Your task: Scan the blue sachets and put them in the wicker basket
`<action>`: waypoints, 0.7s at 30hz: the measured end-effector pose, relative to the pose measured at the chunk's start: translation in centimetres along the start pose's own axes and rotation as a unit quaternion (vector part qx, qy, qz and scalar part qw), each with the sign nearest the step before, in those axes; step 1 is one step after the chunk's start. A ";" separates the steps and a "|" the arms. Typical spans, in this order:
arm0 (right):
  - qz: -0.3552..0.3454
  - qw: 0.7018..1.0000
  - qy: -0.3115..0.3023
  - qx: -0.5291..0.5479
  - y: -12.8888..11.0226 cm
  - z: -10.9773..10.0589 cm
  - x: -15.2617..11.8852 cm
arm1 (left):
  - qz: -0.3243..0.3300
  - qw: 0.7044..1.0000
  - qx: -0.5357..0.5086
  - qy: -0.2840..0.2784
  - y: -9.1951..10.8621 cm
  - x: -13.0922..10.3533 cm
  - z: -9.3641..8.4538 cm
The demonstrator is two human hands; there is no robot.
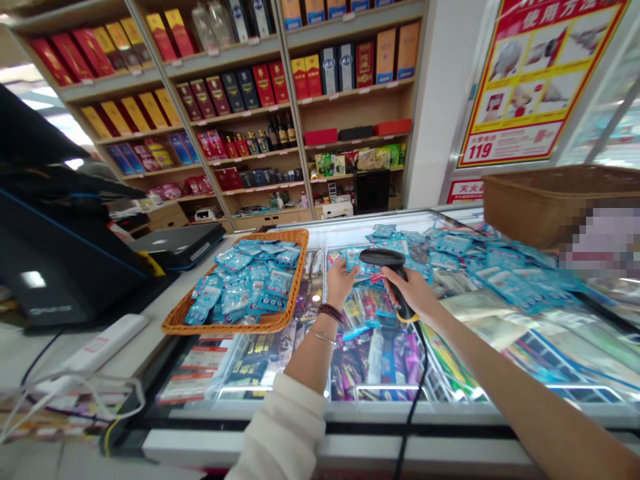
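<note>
My right hand point(411, 291) is wrapped round the handle of a black barcode scanner point(383, 258), whose cable hangs down over the freezer's front edge. Just left of the scanner head, my left hand point(342, 279) pinches a small packet point(334, 259), partly hidden by the fingers. Both hands are above the glass freezer top point(320, 238). An orange wicker basket point(303, 267) filled with blue packets point(240, 287) stands to the left. More blue packets point(515, 283) lie loose and piled on the glass at the right.
A black register point(65, 260) and a dark flat device point(183, 243) stand at the left, near a white power strip point(100, 343). A brown basket point(545, 207) sits at the back right. Shelves of boxes point(245, 87) rise behind the freezer.
</note>
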State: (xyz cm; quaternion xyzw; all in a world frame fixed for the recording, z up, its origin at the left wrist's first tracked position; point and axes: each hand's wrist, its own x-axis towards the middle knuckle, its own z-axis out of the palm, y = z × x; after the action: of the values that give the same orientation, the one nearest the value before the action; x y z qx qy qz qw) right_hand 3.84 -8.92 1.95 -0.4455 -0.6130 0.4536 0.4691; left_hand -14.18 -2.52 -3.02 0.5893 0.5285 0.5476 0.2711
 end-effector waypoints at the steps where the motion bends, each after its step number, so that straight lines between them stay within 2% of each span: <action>1: -0.001 1.000 0.001 -0.001 0.0 0.0 0.0 | -0.003 1.000 0.004 0.001 0.0 0.0 0.0; 15: 0.006 1.000 -0.003 0.001 0.4 -0.1 0.3 | 0.011 1.000 0.016 0.022 -0.3 0.1 0.1; 21: 0.018 0.998 0.004 0.061 1.1 -0.2 0.6 | -0.007 1.000 0.004 0.021 -0.1 0.0 -0.1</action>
State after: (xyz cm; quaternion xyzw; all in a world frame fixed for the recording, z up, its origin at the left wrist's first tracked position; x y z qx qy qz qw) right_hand 4.04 -8.06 0.99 -0.4290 -0.5740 0.4968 0.4896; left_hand -14.27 -2.52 -3.11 0.5751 0.5400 0.5561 0.2617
